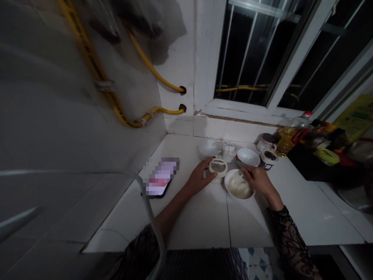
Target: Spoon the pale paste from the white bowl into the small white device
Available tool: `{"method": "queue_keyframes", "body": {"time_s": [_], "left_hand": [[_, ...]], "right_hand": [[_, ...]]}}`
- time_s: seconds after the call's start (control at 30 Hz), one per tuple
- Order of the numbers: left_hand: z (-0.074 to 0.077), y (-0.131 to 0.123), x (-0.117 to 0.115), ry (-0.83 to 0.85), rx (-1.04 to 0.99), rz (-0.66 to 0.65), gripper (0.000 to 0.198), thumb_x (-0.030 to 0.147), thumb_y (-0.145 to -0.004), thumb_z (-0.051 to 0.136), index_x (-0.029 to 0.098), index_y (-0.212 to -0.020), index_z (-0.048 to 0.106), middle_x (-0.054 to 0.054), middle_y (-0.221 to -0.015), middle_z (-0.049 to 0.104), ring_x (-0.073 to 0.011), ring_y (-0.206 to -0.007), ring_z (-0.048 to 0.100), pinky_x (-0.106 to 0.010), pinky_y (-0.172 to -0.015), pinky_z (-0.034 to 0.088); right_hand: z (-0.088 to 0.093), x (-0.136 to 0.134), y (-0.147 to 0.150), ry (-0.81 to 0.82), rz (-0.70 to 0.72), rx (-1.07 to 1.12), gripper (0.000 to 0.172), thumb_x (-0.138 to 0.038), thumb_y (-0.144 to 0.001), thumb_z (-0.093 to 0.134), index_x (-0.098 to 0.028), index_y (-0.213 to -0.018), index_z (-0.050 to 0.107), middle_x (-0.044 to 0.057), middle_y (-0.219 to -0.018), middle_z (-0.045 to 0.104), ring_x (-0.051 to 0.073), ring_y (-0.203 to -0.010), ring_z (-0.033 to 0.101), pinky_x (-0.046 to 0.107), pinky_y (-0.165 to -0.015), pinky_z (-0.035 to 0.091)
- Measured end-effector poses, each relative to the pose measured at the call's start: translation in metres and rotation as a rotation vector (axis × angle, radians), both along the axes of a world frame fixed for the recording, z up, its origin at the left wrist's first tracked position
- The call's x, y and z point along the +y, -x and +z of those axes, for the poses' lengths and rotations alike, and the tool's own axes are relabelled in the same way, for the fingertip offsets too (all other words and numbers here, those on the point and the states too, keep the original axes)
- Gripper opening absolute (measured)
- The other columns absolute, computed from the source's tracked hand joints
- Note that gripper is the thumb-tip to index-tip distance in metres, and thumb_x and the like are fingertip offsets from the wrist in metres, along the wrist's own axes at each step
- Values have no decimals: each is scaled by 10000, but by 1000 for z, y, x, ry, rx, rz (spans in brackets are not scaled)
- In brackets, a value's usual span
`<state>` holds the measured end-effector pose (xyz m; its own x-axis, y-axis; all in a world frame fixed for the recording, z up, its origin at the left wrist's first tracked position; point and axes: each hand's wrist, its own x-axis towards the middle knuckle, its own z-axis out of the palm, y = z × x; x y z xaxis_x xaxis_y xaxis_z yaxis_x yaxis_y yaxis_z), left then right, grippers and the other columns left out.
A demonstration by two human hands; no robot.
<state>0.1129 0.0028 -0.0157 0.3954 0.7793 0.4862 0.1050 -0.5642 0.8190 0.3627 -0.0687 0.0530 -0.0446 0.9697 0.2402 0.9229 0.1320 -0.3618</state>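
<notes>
My left hand [204, 173] is wrapped round a small white jar [218, 177] that stands on the counter; the jar's open top shows greyish-white contents. Just right of it sits a white bowl [239, 194] holding a pale, whitish mass. My right hand [258, 179] is closed at that bowl's right rim, fingers pointing in over the contents. What those fingers hold, if anything, is too dim to make out. Behind the bowl stands another white bowl [247, 157] with red on its outside.
On the tiled counter [198, 221], a phone [161, 179] lies to the left. Clear bowls [208, 149], a lidded cup [265, 142], a dark-topped jar [268, 157] and an oil bottle [287, 140] line the back. A grey tube [153, 217] crosses at the left front.
</notes>
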Motion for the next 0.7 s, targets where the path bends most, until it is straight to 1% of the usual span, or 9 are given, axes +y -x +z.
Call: {"method": "queue_keyframes", "body": {"time_s": [0.1,0.2,0.37,0.47,0.6,0.7], "left_hand": [[2,1,-1,-3,-1,-2,556,405,-832,633,209,-1334,496,-141,-1384,534,-273,-1236,547,-411,-968,509],[3,3,-1,2,13,0,564,414,-834,632,198,-1337,495,-148,-1384,534,-280,-1238,545,-416,-973,505],[3,3,-1,10,23,0,565,418,-833,627,190,-1333,493,-152,-1383,533,-276,-1227,553,-410,-957,513],[3,3,-1,8,20,-3,567,417,-833,628,198,-1336,489,-147,-1386,533,-273,-1229,554,-407,-958,513],[2,3,-1,2,12,-7,564,411,-831,631,206,-1338,491,-144,-1386,534,-275,-1234,551,-412,-958,515],[3,4,-1,5,14,-22,572,416,-831,634,217,-1347,487,-139,-1394,527,-272,-1245,543,-415,-973,508]], "right_hand": [[0,-4,10,33,122,-51,401,-424,-909,379,-218,-599,528,41,-565,582,165,-555,500,268,-553,281],[-1,-5,12,65,140,40,426,-450,-904,394,-220,-553,466,15,-519,515,151,-525,449,265,-532,271],[3,-5,3,75,49,296,464,-556,-861,405,-223,-538,375,-25,-502,400,127,-522,362,255,-520,269],[5,-2,-4,66,-26,416,479,-600,-809,429,-224,-520,355,-41,-497,335,108,-511,306,254,-506,252],[2,4,-10,84,-99,529,497,-641,-737,466,-227,-481,368,-45,-469,324,98,-483,293,256,-474,240],[-4,10,-14,132,-143,615,485,-646,-696,497,-231,-472,385,-55,-434,320,85,-435,265,256,-438,214]]}}
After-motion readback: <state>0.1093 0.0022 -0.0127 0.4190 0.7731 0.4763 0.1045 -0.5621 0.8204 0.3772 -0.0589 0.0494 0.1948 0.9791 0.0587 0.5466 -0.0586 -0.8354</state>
